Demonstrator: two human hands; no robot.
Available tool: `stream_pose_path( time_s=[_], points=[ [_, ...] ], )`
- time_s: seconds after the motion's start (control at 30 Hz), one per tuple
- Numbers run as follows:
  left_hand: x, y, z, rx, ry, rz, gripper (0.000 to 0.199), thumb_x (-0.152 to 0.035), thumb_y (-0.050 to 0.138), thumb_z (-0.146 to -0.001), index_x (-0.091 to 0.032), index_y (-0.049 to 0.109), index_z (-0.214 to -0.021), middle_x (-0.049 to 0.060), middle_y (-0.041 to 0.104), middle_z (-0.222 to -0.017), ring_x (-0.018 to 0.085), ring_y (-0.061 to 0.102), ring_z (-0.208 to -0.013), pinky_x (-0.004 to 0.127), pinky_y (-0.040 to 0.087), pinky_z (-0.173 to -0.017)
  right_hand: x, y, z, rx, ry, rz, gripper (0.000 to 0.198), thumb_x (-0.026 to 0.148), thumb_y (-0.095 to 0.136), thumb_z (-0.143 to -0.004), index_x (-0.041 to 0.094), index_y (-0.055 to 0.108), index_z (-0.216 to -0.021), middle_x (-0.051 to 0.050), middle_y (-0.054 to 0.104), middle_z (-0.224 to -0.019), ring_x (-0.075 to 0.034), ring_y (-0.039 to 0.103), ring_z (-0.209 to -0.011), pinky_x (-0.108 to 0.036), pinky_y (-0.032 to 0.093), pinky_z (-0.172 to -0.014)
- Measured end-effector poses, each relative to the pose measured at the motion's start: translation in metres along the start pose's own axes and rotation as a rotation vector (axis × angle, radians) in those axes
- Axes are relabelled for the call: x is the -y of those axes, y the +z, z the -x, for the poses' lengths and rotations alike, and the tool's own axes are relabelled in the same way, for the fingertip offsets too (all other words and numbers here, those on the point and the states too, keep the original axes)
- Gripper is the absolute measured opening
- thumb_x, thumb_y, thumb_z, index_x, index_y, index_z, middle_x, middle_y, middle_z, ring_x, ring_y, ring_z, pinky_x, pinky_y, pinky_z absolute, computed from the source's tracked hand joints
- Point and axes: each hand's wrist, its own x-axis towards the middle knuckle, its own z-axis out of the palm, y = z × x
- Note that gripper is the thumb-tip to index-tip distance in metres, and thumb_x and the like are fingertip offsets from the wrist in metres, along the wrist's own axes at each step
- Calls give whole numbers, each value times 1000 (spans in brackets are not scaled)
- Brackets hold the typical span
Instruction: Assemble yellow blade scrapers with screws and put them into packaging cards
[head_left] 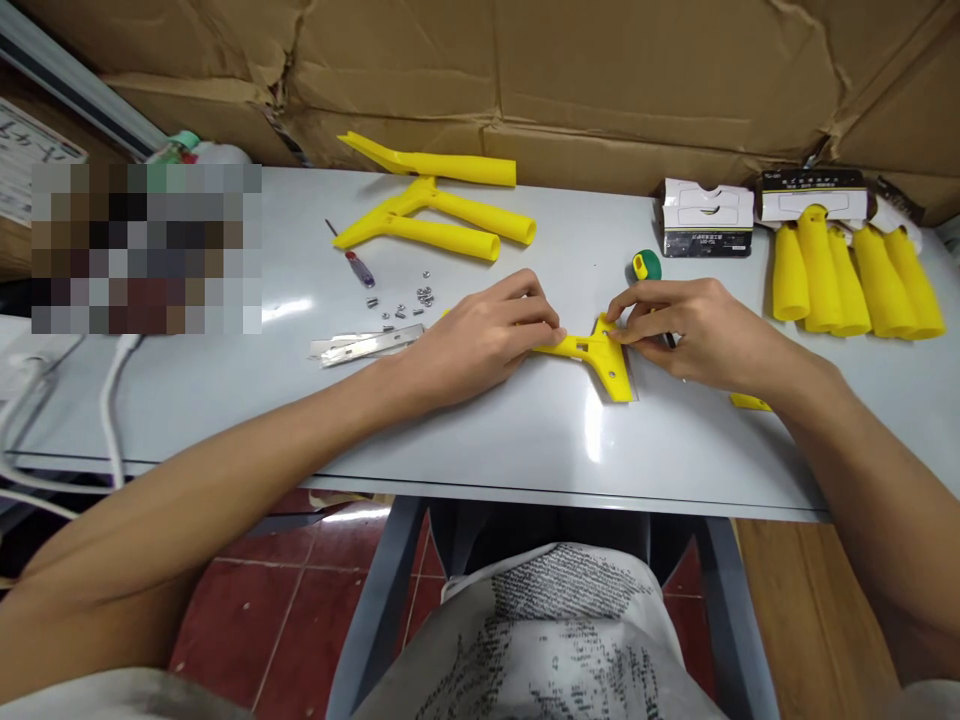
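A yellow plastic scraper [611,380] lies on the white table, its flared head toward the right. Small screws show in the head, and a thin strip of blade edge peeks out along its right side. My left hand [487,335] is closed around the scraper's handle and hides most of it. At the upper end of the head, my right hand [686,325] pinches with its fingertips beside a screw. A small dark thing shows among those fingers, too hidden to name. Just behind the right hand sits a green and yellow round object [646,266].
Three yellow scraper handles [450,240] lie at the back. A screwdriver [360,268], loose screws [425,297] and metal blades [367,345] rest to the left. Packaging cards [707,220] and several yellow handles [825,285] stand back right. A yellow piece [750,402] lies near my right forearm.
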Motion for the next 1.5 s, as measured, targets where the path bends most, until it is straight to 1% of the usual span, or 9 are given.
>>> stream_pose_path(
  time_s=[0.2,0.4,0.67,0.93,1.03,1.13,1.23,1.37,1.5],
  points=[
    [0,1,0,-22,-4,27,23,-8,61,-110,-19,80,-109,9,86,-111,24,68,-108,39,62,-86,-3,1,2,-38,13,-46,30,23,63,-105,31,92,-110,-1,88,-126,-22,85,-101,-41,67,-98],
    [-1,1,0,-23,15,-6,23,-6,60,-109,-17,80,-108,9,86,-111,24,67,-109,38,62,-86,-3,2,1,-14,5,-27,30,18,65,-104,28,92,-112,-3,87,-128,-22,84,-99,-41,67,-98],
    [0,5,-1,-97,-139,116,29,-2,57,-105,-19,80,-99,8,83,-101,22,66,-99,38,58,-83,-1,-2,2,34,14,13,34,10,68,-99,27,91,-117,-3,83,-141,-25,86,-108,-43,68,-103],
    [10,4,0,-177,-230,201,34,-2,58,-99,-21,85,-92,3,84,-99,19,70,-94,36,58,-86,-2,-2,1,66,23,-47,33,21,68,-105,24,85,-134,-6,81,-146,-29,82,-124,-46,64,-109],
    [13,0,0,-189,-285,222,34,-3,58,-96,-23,86,-91,2,86,-99,18,72,-94,35,59,-85,-2,-1,-1,44,10,-134,33,30,62,-111,20,82,-136,-9,83,-139,-24,81,-113,-40,61,-99],
    [13,-5,-1,-222,-320,232,35,-4,56,-93,-23,86,-91,0,87,-100,18,75,-94,35,60,-86,-1,1,-4,-1,81,-269,37,50,63,-113,19,83,-105,-6,84,-98,-17,73,-80,-34,52,-74],
    [10,-6,-3,-239,-325,202,35,-5,56,-95,-24,86,-93,-1,87,-101,18,76,-94,35,61,-88,4,3,-7,-2,216,-435,61,70,66,-107,19,72,-76,-2,67,-67,-12,55,-61,-32,39,-60],
    [6,-2,-3,-254,-296,129,34,-7,58,-101,-25,87,-101,0,88,-106,19,78,-97,39,63,-92,16,5,-9,11,442,-739,69,84,71,-97,19,67,-74,-2,67,-67,-10,51,-56,-32,37,-56],
    [6,-1,-2,-327,-269,53,30,-14,59,-111,-27,86,-117,2,87,-114,20,80,-102,41,64,-96,25,11,-9,45,588,-1024,66,83,77,-93,19,69,-80,-4,70,-66,-10,53,-53,-31,38,-54]
  ],
)
